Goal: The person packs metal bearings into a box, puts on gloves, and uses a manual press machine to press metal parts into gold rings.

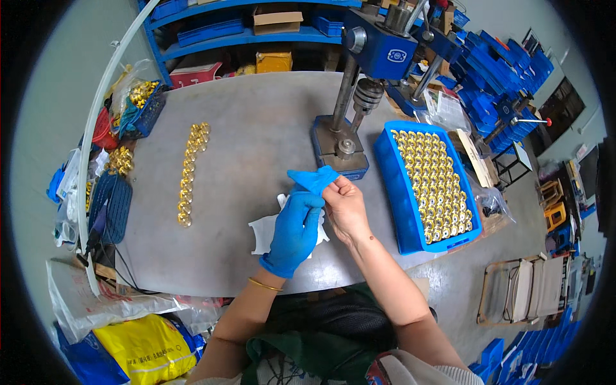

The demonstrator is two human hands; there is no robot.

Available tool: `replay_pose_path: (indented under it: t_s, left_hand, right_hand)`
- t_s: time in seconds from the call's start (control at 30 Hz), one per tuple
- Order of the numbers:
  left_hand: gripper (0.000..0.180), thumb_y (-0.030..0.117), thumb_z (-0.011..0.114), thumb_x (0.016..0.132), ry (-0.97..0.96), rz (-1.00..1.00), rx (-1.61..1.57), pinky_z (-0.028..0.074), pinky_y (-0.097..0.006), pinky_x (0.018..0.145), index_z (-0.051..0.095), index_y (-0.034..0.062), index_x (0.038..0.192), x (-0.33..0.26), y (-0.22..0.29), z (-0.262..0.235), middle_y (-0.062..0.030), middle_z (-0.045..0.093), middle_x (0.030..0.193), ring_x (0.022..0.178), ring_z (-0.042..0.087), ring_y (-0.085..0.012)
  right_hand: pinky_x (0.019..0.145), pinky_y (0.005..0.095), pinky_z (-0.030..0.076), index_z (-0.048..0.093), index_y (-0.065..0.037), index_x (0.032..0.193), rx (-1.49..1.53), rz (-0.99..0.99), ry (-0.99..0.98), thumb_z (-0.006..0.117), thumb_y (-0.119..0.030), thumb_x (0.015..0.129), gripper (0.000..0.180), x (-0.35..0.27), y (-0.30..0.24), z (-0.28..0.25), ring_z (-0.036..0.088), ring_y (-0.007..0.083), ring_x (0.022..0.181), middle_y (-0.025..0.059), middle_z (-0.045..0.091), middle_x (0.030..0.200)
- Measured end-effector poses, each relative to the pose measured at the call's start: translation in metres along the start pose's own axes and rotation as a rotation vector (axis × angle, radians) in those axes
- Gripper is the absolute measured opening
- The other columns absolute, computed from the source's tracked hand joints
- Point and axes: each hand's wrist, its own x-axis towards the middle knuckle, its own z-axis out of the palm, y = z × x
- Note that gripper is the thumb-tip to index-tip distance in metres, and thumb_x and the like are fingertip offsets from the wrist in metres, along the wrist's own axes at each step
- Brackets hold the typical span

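Note:
My left hand point(295, 228) wears a blue glove, and a gold bangle circles that wrist. Bare, my right hand point(346, 208) pinches the edge of a loose blue glove point(314, 179). The left fingers are closed on the same glove from below, so both hands meet at it above the table. Partly hidden under my left hand lies a crumpled white cloth or glove point(264, 234); I cannot tell which. Just beyond the hands stands a blue press point(340, 163) with a steel column and a round chuck.
A row of small brass-coloured parts point(187, 173) lies on the grey table point(244, 135) at left. To the right, a blue tray point(402, 224) holds several rows of similar parts. A blue basket point(151, 115) stands at the far left edge, and blue shelves point(240, 43) line the back.

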Motion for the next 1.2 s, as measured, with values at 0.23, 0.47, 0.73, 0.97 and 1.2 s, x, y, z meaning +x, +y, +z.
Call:
replay_pose_path:
  t_s: [0.23,0.47,0.73,0.97,1.2]
  left_hand:
    - [0.011,-0.004,0.059,0.089,0.080,0.002,-0.116,0.041,-0.026,0.063,0.054,0.0051,0.093,0.003,-0.007,0.001,-0.0034,0.053,0.084,0.066,0.044,-0.0096]
    - [0.013,-0.005,0.058,0.088,0.034,0.035,-0.103,0.041,-0.025,0.064,0.051,0.0059,0.088,0.007,0.004,0.003,-0.0036,0.051,0.082,0.067,0.043,-0.0101]
    - [0.012,-0.003,0.063,0.086,0.033,0.192,-0.014,0.045,-0.030,0.072,0.055,0.0039,0.093,0.007,0.001,0.009,-0.0091,0.060,0.095,0.083,0.055,-0.0179]
    - [0.025,-0.002,0.064,0.086,-0.006,-0.081,0.015,0.048,-0.035,0.082,0.061,0.0027,0.110,-0.016,0.008,0.006,-0.0123,0.061,0.100,0.093,0.060,-0.0260]
    - [0.033,0.000,0.066,0.083,0.116,0.232,0.282,0.048,-0.037,0.080,0.059,0.0006,0.116,-0.003,0.012,0.012,-0.0152,0.061,0.108,0.094,0.059,-0.0300]
  right_hand:
    - [0.078,0.0299,0.048,0.061,0.003,0.097,-0.874,-0.096,-0.180,0.045,-0.020,0.099,0.028,-0.009,-0.018,-0.004,0.061,0.0163,0.080,0.0047,0.065,0.082]
    - [0.071,0.0437,0.050,0.061,0.006,0.089,-1.335,-0.135,-0.270,0.053,-0.016,0.092,0.024,0.003,-0.031,-0.015,0.066,0.0391,0.078,0.0264,0.063,0.082]
    - [0.077,0.0395,0.051,0.064,0.005,0.095,-1.083,-0.119,-0.169,0.053,-0.024,0.094,0.032,0.004,-0.032,-0.009,0.068,0.0287,0.086,0.0245,0.067,0.091]
    - [0.081,0.0287,0.047,0.066,0.000,0.100,-0.342,0.119,-0.025,0.045,-0.046,0.101,0.051,0.014,-0.031,-0.014,0.060,0.0135,0.089,0.0049,0.068,0.096]
    - [0.060,0.0246,0.048,0.065,0.001,0.104,0.010,0.360,-0.245,0.053,-0.031,0.100,0.034,0.002,-0.045,0.011,0.061,0.0097,0.073,0.0106,0.069,0.095]
